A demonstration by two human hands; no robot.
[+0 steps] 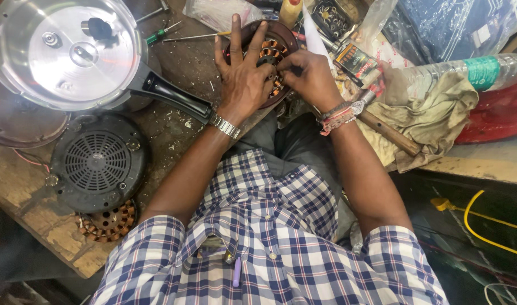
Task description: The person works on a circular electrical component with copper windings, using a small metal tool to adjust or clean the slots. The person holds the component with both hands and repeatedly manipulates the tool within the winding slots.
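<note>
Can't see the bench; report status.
Left hand spread flat on round copper-wound motor stator. Right hand pinching its windings. Steel pressure-cooker lid lying alongside.

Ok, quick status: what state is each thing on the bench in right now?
Left hand: fingers spread, pressing on the wound stator.
Right hand: fingers pinched at the stator's windings.
Wound stator: flat on the bench, coils exposed.
Pressure cooker lid: lying flat.
Plastic bottle: on its side.
</note>
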